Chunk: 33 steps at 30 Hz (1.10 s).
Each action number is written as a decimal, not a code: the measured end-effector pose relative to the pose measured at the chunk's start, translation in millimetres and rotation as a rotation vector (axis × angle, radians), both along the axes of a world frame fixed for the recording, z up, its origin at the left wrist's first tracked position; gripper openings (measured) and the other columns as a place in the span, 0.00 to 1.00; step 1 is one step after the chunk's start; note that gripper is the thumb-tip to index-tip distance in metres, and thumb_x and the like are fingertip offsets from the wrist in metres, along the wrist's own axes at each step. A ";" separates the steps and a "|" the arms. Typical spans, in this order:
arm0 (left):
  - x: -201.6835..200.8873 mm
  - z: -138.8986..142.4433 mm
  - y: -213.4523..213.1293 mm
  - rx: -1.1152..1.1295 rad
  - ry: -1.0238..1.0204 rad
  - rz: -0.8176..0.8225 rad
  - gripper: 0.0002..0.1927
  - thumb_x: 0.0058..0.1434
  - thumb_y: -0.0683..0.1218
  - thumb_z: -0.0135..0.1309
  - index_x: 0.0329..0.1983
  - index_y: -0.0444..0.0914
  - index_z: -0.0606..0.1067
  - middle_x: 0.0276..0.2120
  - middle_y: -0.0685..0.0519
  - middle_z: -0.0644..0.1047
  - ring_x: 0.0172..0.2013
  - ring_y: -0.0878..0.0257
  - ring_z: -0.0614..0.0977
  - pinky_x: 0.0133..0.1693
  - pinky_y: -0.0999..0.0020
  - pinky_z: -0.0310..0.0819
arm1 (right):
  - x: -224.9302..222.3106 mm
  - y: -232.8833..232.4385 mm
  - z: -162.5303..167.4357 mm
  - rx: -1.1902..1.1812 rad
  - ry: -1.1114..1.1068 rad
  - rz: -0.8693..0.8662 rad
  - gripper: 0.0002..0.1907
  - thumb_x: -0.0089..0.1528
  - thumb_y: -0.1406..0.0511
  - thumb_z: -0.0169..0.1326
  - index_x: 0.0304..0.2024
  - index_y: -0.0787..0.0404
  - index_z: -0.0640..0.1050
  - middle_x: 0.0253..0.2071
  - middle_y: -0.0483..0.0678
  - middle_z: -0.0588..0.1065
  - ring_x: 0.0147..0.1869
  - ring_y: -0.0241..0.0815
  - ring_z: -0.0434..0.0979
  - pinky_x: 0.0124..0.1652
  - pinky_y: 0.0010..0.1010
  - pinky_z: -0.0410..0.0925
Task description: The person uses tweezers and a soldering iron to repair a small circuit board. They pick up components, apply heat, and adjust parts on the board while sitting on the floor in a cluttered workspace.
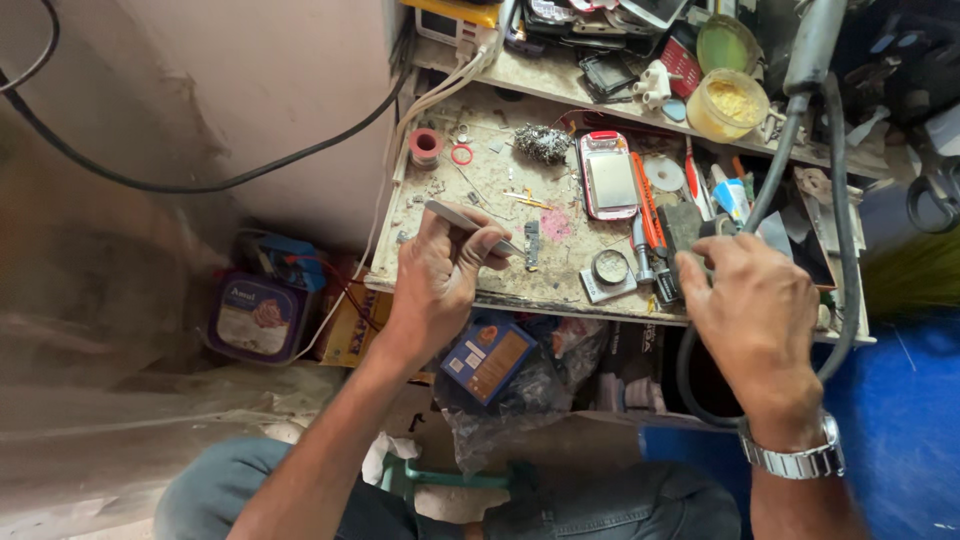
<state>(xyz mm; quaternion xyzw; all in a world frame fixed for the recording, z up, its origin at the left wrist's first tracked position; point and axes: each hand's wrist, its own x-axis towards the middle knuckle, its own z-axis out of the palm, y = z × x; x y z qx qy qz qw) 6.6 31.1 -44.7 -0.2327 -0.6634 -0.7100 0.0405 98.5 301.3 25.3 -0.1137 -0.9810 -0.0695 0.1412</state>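
The left hand [440, 275] sits at the front edge of the tabletop [480, 200], left of centre, fingers pinched together on tweezers [470, 222] whose tips point right toward a small dark part [531, 243] lying just beyond them. The right hand [755, 300] hangs over the front right corner, fingers curled down over a dark tool [683, 232] with a thick black hose [835, 180] looping past the wrist; its palm faces away, so whether it actually clamps the tool I cannot tell. Between the hands, near the front edge, lie a round lens [610, 266] and an orange-handled tool [647, 212]; a phone [609, 178] with a red rim lies behind them at mid-depth. The only open surface is the left half, from the front edge back to a red tape roll [426, 146] near the far left corner and a wire wool ball [543, 142]. The right side and the shelf [560, 80] behind are crowded, a yellow tub [728, 103] among the clutter.
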 end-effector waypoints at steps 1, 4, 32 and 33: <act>0.1 -0.2 0.0 -0.002 -0.005 -0.001 0.08 0.73 0.44 0.50 0.46 0.33 0.68 0.35 0.50 0.82 0.36 0.65 0.87 0.39 0.71 0.84 | 1.9 -3.1 1.3 0.019 -0.017 -0.009 0.16 0.64 0.54 0.61 0.45 0.58 0.84 0.42 0.53 0.81 0.44 0.56 0.81 0.44 0.45 0.72; 1.0 -1.1 0.1 0.016 -0.011 0.005 0.08 0.73 0.43 0.51 0.46 0.33 0.69 0.34 0.50 0.82 0.35 0.65 0.87 0.39 0.70 0.84 | 3.2 -11.1 6.5 0.071 -0.065 -0.035 0.20 0.62 0.51 0.60 0.47 0.58 0.84 0.42 0.53 0.81 0.42 0.57 0.82 0.41 0.46 0.72; 0.7 -1.8 1.7 0.092 -0.007 0.007 0.07 0.74 0.43 0.50 0.47 0.34 0.67 0.36 0.50 0.81 0.36 0.65 0.86 0.40 0.70 0.83 | 18.3 -8.1 19.0 -0.411 0.229 -0.100 0.21 0.64 0.57 0.66 0.54 0.63 0.83 0.37 0.54 0.82 0.34 0.42 0.81 0.36 0.35 0.72; 0.9 -1.4 1.5 0.086 -0.008 0.013 0.07 0.73 0.43 0.50 0.47 0.34 0.68 0.36 0.49 0.81 0.36 0.65 0.86 0.40 0.70 0.83 | 17.1 -10.9 22.1 -0.433 0.236 -0.088 0.20 0.65 0.58 0.65 0.56 0.62 0.83 0.37 0.53 0.82 0.34 0.42 0.80 0.35 0.34 0.72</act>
